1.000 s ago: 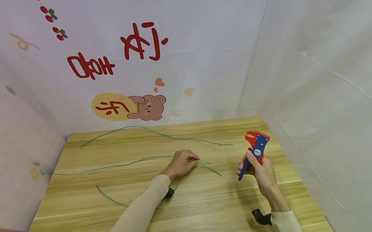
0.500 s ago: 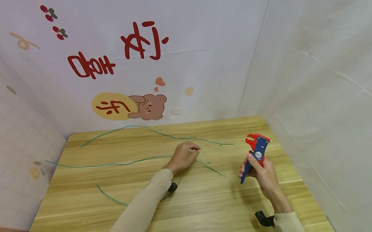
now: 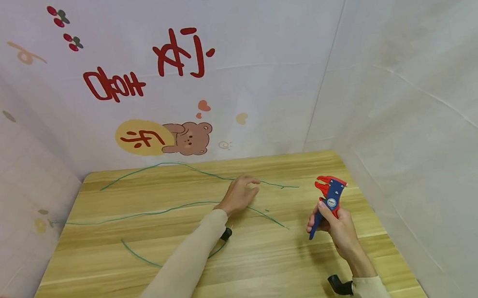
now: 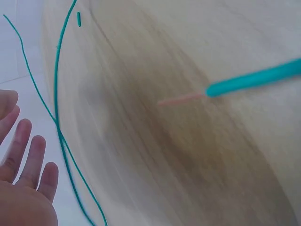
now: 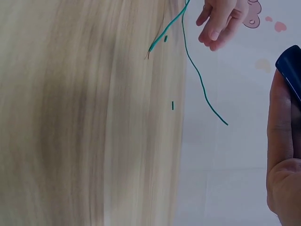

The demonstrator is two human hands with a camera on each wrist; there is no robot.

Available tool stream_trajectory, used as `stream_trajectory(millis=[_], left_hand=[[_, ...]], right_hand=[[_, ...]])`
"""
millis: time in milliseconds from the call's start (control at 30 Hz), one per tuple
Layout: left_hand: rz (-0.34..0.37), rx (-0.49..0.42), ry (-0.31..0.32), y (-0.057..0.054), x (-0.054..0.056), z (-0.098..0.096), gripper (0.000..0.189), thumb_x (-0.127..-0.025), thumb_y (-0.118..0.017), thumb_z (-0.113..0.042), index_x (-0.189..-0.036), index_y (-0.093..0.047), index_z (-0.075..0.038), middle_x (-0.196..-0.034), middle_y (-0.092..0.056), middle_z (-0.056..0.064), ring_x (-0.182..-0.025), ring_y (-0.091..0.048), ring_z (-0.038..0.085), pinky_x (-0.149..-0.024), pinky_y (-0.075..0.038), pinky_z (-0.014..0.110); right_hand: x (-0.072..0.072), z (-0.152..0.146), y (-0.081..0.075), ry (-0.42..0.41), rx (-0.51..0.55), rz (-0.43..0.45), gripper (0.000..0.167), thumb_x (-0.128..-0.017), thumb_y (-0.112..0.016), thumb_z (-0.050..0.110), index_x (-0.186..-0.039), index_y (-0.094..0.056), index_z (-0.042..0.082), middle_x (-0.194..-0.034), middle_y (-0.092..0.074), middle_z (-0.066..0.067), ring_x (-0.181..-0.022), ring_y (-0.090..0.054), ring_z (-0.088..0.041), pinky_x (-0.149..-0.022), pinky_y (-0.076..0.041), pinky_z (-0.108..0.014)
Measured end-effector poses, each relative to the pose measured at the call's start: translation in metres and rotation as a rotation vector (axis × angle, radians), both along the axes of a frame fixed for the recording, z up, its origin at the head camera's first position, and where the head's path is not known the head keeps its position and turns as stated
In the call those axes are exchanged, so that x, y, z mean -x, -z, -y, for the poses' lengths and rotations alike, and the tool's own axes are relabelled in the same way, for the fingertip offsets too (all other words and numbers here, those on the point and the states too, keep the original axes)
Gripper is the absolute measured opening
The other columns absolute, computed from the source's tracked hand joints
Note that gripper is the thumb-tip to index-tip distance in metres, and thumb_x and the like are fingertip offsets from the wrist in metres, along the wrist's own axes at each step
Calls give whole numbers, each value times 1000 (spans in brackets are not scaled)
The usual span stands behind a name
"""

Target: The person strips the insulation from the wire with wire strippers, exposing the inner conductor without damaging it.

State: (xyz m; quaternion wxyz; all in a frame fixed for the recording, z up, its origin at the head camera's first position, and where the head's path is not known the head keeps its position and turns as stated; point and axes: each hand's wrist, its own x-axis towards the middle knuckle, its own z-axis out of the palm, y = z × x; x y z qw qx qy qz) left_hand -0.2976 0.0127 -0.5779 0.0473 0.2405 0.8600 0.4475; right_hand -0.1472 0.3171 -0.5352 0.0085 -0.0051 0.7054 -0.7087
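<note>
My left hand point(image 3: 239, 194) reaches over the table toward the back green wire point(image 3: 211, 173), its fingers loosely bent and apart, nothing held. Beneath that hand runs the middle green wire point(image 3: 141, 214), whose bare end points right. A nearer green wire point(image 3: 141, 257) passes under the left forearm; close up in the left wrist view, a green wire end point(image 4: 254, 83) shows bare copper. On the right, my right hand point(image 3: 339, 229) grips a blue and red wire stripper point(image 3: 332, 191) by its handles, held above the table with its head pointing away.
Small green insulation scraps lie on the wooden table point(image 3: 270, 281); one scrap point(image 3: 267, 210) is right of the left hand. A printed cloth wall point(image 3: 269, 107) stands along the back edge, with plain cloth point(image 3: 431, 148) on the right side.
My left hand has drawn away from the middle wire toward the back one, and its fingers have spread from a pinch. The right hand and wire stripper have dropped slightly toward me.
</note>
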Motion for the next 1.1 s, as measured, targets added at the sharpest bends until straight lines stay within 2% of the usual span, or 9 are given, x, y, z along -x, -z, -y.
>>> stream_trajectory(millis=[100, 300, 433, 567, 700, 900, 1000, 1100], left_hand=[[-6, 0, 2, 3, 2, -4, 30, -114, -67, -12, -140, -74, 0, -156, -65, 20, -147, -62, 43, -124, -52, 59], [-22, 37, 24, 8, 4, -9, 37, -112, -66, -11, -147, -70, 2, -159, -61, 23, -150, -58, 46, -127, -47, 65], [-48, 105, 43, 11, 8, -13, 42, -112, -65, -13, -152, -66, 0, -160, -61, 19, -151, -57, 43, -130, -42, 65], [-58, 162, 65, 11, 10, -15, 49, -112, -66, -16, -158, -61, 0, -166, -57, 21, -157, -54, 45, -134, -37, 67], [-26, 231, 93, 6, 10, -17, 55, -113, -65, -21, -163, -55, -2, -174, -50, 22, -164, -44, 45, -134, -31, 71], [65, 301, 139, 1, 10, -23, 61, -116, -64, -28, -172, -46, -10, -182, -40, 17, -172, -32, 38, -141, -18, 65], [66, 311, 137, 2, 11, -27, 57, -117, -64, -27, -169, -50, -12, -180, -45, 13, -171, -35, 36, -142, -19, 62], [34, 284, 123, 2, 13, -29, 46, -116, -66, -23, -160, -62, -10, -169, -59, 10, -164, -48, 35, -139, -26, 62]], right_hand=[[0, -1, 1, -1, -3, 2, 47, -123, -50, 34, -113, -60, -11, -82, -79, -4, -72, -83, -23, -77, -72, -43], [-2, 0, 3, -4, 1, 5, 42, -123, -50, 34, -110, -62, -4, -83, -78, -4, -71, -82, -21, -75, -71, -43], [-2, 0, 3, -8, 3, 6, 49, -123, -50, 34, -114, -57, -14, -83, -78, -4, -71, -82, -21, -76, -71, -42], [-3, 0, 3, -11, 5, 6, 44, -123, -49, 33, -112, -61, -7, -83, -78, -4, -71, -82, -22, -76, -71, -42], [-3, 0, 4, -10, 7, 2, 37, -123, -49, 32, -109, -64, 1, -83, -78, -4, -71, -82, -22, -75, -71, -42], [-3, -1, 6, -6, 20, 0, 39, -123, -49, 32, -110, -63, -3, -83, -78, -4, -71, -82, -22, -75, -71, -43], [-3, -2, 7, -8, 18, 2, 42, -123, -49, 32, -112, -61, -7, -83, -78, -5, -71, -82, -22, -75, -71, -42], [-3, -3, 7, -6, 14, 5, 47, -123, -49, 32, -114, -58, -12, -83, -78, -4, -71, -82, -21, -75, -71, -42]])
